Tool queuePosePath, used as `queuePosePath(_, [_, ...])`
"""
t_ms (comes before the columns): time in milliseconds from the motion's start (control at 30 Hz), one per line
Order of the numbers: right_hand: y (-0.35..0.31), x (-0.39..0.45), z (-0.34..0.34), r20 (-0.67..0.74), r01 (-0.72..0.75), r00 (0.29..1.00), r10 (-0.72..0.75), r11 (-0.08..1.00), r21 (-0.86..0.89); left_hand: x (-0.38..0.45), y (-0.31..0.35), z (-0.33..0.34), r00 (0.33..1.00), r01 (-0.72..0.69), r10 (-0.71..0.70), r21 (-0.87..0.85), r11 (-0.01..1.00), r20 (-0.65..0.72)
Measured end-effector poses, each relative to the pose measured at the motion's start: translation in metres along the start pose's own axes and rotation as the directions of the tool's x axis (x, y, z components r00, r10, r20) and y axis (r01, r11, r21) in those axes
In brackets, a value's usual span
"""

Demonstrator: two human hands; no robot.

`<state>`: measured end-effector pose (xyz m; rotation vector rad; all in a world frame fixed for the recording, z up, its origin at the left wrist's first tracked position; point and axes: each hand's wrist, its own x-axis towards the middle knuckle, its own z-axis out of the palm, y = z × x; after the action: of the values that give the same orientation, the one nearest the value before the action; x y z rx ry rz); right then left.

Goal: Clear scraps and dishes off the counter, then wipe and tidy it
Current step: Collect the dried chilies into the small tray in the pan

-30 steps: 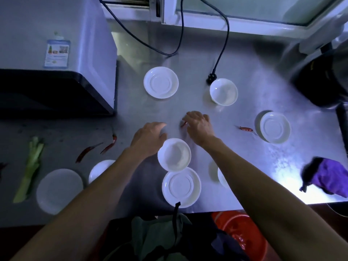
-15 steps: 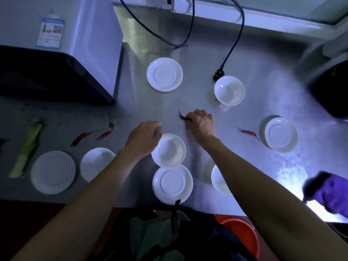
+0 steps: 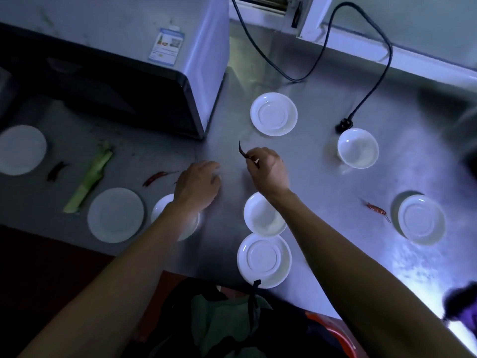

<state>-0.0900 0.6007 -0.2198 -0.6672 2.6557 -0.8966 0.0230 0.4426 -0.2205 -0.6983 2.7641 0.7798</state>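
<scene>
My right hand (image 3: 268, 169) pinches a dark red chili (image 3: 242, 151) just above the steel counter (image 3: 309, 177). My left hand (image 3: 197, 184) hovers palm down with loosely curled fingers and holds nothing; it covers part of a small white dish (image 3: 191, 228). More chilies lie on the counter: one left of my left hand (image 3: 156, 177), one far left (image 3: 55, 170), one at the right (image 3: 375, 208). A green stalk scrap (image 3: 90, 177) lies at the left. Several white saucers and bowls are spread about, among them a bowl (image 3: 263, 215) and saucer (image 3: 263, 260) under my right forearm.
A grey appliance (image 3: 129, 60) stands at the back left. A black power cord with its plug (image 3: 346, 123) lies by the far bowl (image 3: 358, 148). A purple cloth (image 3: 462, 303) sits at the right edge, a red basin (image 3: 335, 334) below the counter's front edge.
My right hand has lifted the chili off the counter, pinched in its fingers. My left hand has slid left, away from the bowl. The view has shifted left.
</scene>
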Motion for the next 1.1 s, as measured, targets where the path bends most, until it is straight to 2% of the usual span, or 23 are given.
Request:
queuePosePath(200, [-0.029, -0.003, 0.032, 0.042, -0.017, 0.999, 0.016, 0.999, 0.038, 0.006, -0.041, -0.015, 0.995, 0.064, -0.058, 0.077, 0.995, -0.084])
queuePosePath(333, [-0.037, -0.006, 0.046, 0.068, -0.035, 0.997, 0.032, 0.999, 0.034, 0.015, -0.061, -0.015, 0.993, 0.081, -0.073, 0.097, 0.992, -0.089])
queuePosePath(767, [-0.051, -0.012, 0.062, -0.007, -0.148, 0.989, 0.149, 0.988, 0.049, 0.031, -0.072, -0.004, 0.997, -0.051, 0.057, 0.105, 0.993, -0.056])
queuePosePath(933, [-0.055, -0.018, 0.063, -0.045, -0.131, 0.990, 0.133, 0.990, 0.049, 0.031, -0.077, -0.006, 0.989, -0.092, 0.105, 0.122, 0.988, -0.101])
queuePosePath(1100, [-0.058, -0.026, 0.062, -0.031, -0.107, 0.994, 0.108, 0.994, 0.037, 0.023, -0.081, -0.009, 0.988, -0.067, 0.081, 0.110, 0.992, -0.131])
